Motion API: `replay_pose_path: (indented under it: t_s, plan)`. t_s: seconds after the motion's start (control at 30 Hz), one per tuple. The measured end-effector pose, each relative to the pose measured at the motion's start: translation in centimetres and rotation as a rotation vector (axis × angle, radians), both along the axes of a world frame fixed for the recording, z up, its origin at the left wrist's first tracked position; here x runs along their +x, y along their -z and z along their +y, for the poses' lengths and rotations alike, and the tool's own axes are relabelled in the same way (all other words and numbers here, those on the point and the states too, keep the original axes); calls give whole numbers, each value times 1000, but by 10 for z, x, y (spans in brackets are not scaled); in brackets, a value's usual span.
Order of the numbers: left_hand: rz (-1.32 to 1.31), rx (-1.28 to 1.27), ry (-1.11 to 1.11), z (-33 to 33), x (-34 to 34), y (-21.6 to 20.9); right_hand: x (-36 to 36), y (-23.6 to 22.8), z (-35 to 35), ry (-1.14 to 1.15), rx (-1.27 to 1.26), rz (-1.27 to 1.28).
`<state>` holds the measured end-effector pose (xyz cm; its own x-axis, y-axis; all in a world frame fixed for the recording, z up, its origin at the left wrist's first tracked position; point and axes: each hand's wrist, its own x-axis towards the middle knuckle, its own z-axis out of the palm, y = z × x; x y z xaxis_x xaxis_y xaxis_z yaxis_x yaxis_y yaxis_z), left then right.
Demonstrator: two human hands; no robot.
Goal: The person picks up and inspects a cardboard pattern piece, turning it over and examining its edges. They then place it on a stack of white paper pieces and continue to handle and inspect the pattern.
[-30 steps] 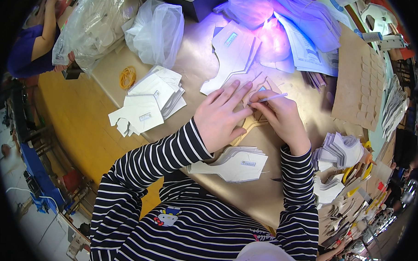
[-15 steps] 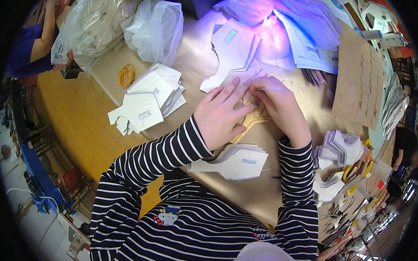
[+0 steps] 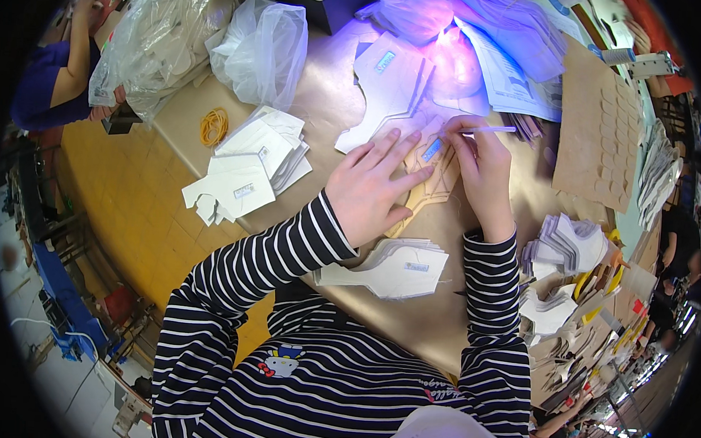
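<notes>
My left hand (image 3: 373,187) lies flat with its fingers spread, pressing on a tan, lined pattern piece (image 3: 438,179) with a small blue label. Between the fingertips of my right hand (image 3: 485,166) is a slim white pen (image 3: 492,130), its tip at the right edge of that piece. Pale sheet material shows under the tan piece, partly covered by my fingers. Just beyond my left hand lies a large white cut piece (image 3: 386,77) on others. Closer to my body, a stack of white shaped pieces (image 3: 410,271) rests on the table.
To the left are more white cut pieces (image 3: 252,158) and rubber bands (image 3: 213,127). Clear plastic bags (image 3: 260,50) stand at the back left. A bright bluish light falls near printed papers (image 3: 502,74). At right are a brown sheet (image 3: 597,127) and stacked pieces (image 3: 567,243).
My right hand has drawn back to the right with the pen, uncovering more of the tan piece and its label. My left hand has stayed in place.
</notes>
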<state>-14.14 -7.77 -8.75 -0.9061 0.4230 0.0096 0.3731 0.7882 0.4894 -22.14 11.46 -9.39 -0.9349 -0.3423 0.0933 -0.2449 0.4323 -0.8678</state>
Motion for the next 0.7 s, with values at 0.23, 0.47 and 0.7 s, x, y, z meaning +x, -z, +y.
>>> replay_pose_path:
  t_s: [0.23,0.47,0.7]
  plan:
    - [3,1,0,0,0,1,2,-4,-3,-93,24,33]
    - [11,10,-2,0,0,1,-2,-6,-4,-134,84,50]
    - [10,-1,-3,0,0,0,-1,-3,-6,-40,60,97]
